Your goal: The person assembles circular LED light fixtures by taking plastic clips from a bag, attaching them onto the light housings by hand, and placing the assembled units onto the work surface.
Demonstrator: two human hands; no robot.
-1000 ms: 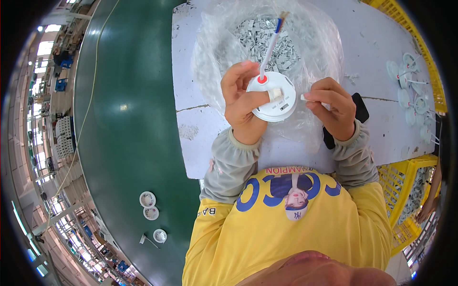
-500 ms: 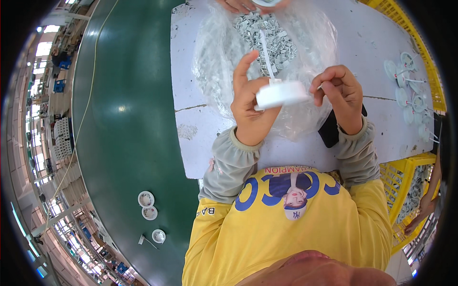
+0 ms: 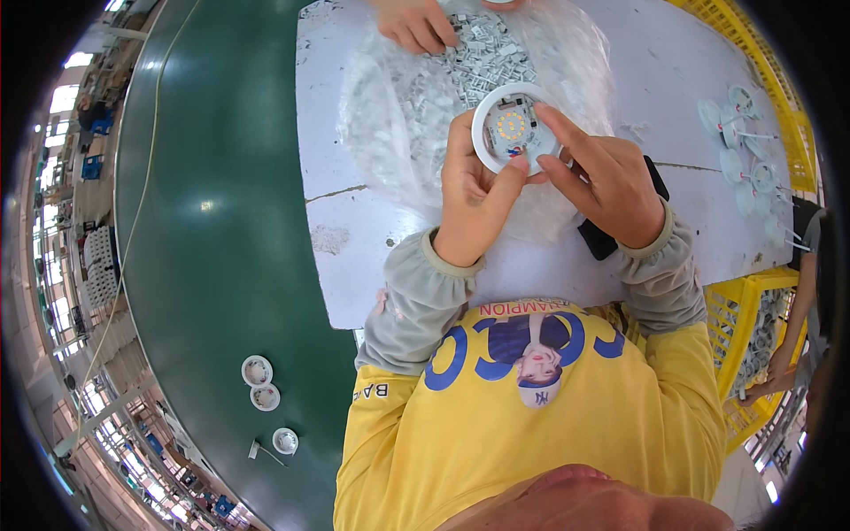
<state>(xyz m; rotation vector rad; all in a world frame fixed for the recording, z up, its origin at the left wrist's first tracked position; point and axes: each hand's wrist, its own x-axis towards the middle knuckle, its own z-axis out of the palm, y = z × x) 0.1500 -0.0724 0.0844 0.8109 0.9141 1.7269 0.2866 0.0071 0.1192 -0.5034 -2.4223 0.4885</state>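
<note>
A round white LED light (image 3: 516, 140) faces up between my hands, its board of small yellow LEDs showing inside the white rim. My left hand (image 3: 474, 199) grips it from the left, thumb over the near edge by some small coloured wires. My right hand (image 3: 611, 181) is on its right side, index finger at the upper right rim and thumb lower down. Whether a small part is under those fingertips I cannot tell. Just beyond lies a heap of small grey-white clip-like parts (image 3: 487, 57) in a clear plastic bag (image 3: 390, 115).
Another person's hand (image 3: 414, 22) reaches into the heap's far side. White round pieces with stems (image 3: 735, 133) stand at the right, near a yellow crate (image 3: 792, 133). Another yellow crate (image 3: 742, 323) is nearer. A black object (image 3: 598, 239) lies under my right wrist. Round lights (image 3: 265, 397) rest on the green surface (image 3: 221, 265).
The light has turned from edge-on to face up, and its white strip is out of sight. My right hand has come left onto its rim. The other person's hand has moved onto the heap.
</note>
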